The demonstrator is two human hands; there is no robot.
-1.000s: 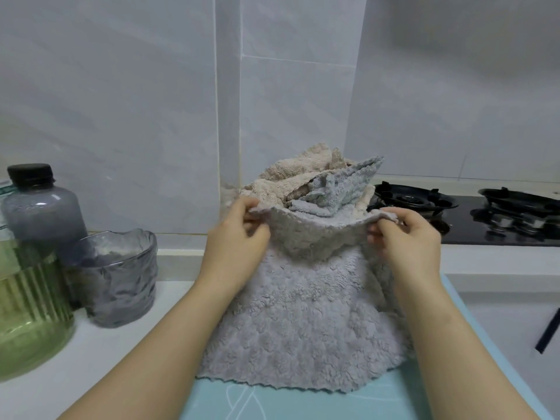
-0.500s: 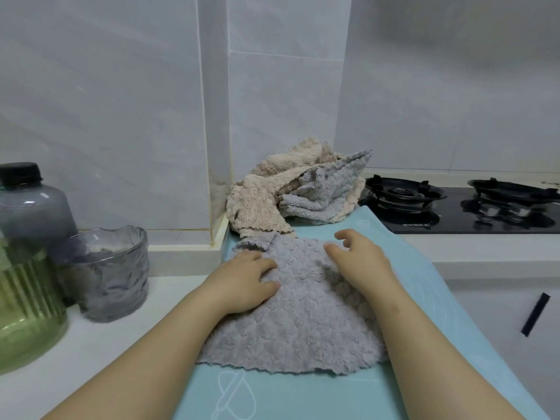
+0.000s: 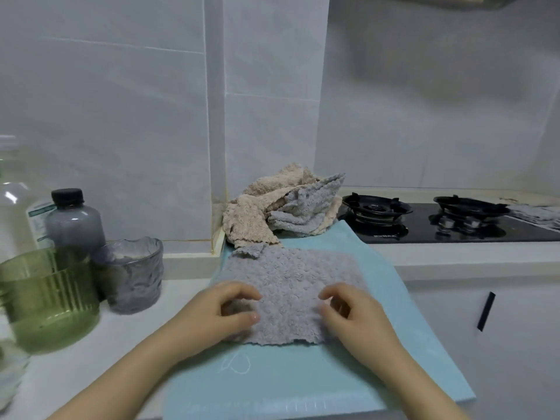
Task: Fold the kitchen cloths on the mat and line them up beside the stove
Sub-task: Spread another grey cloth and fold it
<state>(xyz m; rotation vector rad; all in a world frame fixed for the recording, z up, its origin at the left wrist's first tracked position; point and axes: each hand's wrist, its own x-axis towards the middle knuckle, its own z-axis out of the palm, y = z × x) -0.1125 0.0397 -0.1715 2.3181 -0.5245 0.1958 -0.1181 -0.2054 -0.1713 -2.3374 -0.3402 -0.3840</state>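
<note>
A grey fluffy cloth point(image 3: 291, 280) lies spread flat on the light blue mat point(image 3: 394, 344). My left hand point(image 3: 224, 313) pinches its near left edge between thumb and fingers. My right hand point(image 3: 354, 310) rests curled on its near right edge, fingers gripping the fabric. Behind it, at the mat's far end, sits a crumpled heap of a beige cloth point(image 3: 257, 213) and another grey cloth point(image 3: 306, 207). The black gas stove point(image 3: 439, 219) is to the right of the heap.
On the white counter to the left stand a green ribbed glass jar point(image 3: 48, 298), a grey textured glass point(image 3: 133, 274), a dark-capped grey bottle point(image 3: 74, 222) and a clear bottle point(image 3: 15, 207). Another grey cloth point(image 3: 536, 215) lies on the stove's far right. Tiled wall behind.
The grey cloth, held up by its top edge a second ago, was laid flat on the mat. My hands slid from its far part back to its near edge.
</note>
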